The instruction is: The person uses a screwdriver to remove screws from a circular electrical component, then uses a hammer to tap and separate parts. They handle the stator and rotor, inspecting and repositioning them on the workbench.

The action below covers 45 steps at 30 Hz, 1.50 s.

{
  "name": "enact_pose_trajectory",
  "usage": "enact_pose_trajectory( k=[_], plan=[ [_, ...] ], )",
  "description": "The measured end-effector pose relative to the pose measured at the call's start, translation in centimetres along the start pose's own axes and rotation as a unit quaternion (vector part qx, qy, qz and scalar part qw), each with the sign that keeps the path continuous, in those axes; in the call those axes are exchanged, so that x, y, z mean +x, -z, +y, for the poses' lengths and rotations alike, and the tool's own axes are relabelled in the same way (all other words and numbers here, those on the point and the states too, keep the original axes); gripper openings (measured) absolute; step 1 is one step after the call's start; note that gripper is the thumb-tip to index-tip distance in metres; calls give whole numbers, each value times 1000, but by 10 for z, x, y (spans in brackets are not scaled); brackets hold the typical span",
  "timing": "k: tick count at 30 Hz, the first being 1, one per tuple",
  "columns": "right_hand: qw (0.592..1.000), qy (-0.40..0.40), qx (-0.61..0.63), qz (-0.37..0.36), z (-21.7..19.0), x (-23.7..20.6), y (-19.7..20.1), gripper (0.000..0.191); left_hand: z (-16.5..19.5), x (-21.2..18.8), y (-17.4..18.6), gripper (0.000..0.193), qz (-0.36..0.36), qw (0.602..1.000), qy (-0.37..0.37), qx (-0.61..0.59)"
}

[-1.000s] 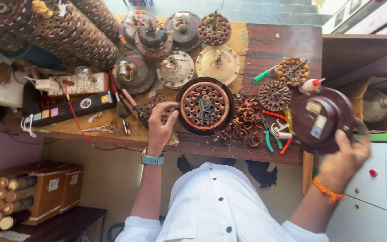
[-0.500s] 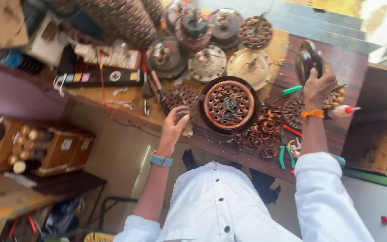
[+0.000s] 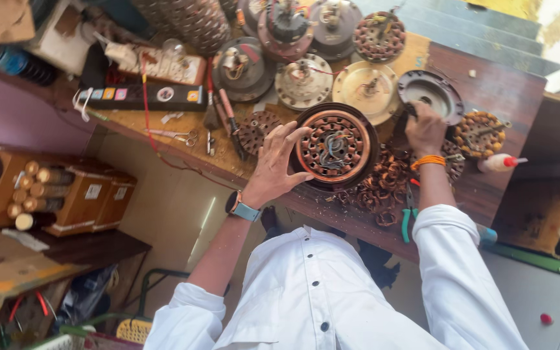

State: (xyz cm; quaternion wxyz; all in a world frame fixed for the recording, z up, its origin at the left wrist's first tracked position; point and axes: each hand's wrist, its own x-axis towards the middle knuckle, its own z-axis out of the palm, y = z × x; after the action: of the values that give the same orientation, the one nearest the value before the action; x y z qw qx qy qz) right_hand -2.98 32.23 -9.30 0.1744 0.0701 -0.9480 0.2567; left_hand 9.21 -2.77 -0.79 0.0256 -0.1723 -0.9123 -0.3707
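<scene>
My left hand [image 3: 275,165] rests with spread fingers against the left rim of a round fan motor stator with copper windings [image 3: 335,146] on the wooden workbench [image 3: 500,81]. My right hand [image 3: 426,129], with an orange band at the wrist, grips the near edge of a dark round metal motor cover [image 3: 430,94] that lies on the bench beyond the stator. A watch with a blue strap is on my left wrist.
Several motor covers and rotors [image 3: 306,78] crowd the back of the bench. Loose copper coils [image 3: 387,185] lie near the front edge beside green-handled pliers [image 3: 408,220]. A power strip [image 3: 140,96], scissors [image 3: 176,136] and a glue bottle [image 3: 499,163] are around. Wooden boxes of rolls [image 3: 46,191] stand below left.
My right hand has brought the dark motor cover from the right side over the bench and set it down behind the stator. My left hand has shifted onto the stator's rim.
</scene>
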Motion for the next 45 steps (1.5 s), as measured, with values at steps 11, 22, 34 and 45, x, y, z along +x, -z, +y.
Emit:
enact_pose_trajectory(
  k=[11, 22, 34, 45],
  plan=[
    [944, -175, 266, -88, -69, -49, 71, 25, 12, 42, 10, 130, -163, 980, -26, 112],
    [980, -148, 100, -86, -154, -87, 64, 49, -13, 40, -7, 129, -100, 989, -94, 58],
    [468, -317, 824, 41, -152, -74, 108, 36, 16, 64, 6, 91, 72, 960, -258, -79],
    [782, -129, 599, 117, -93, -45, 181, 48, -24, 35, -12, 55, 190, 961, -21, -199]
  ],
)
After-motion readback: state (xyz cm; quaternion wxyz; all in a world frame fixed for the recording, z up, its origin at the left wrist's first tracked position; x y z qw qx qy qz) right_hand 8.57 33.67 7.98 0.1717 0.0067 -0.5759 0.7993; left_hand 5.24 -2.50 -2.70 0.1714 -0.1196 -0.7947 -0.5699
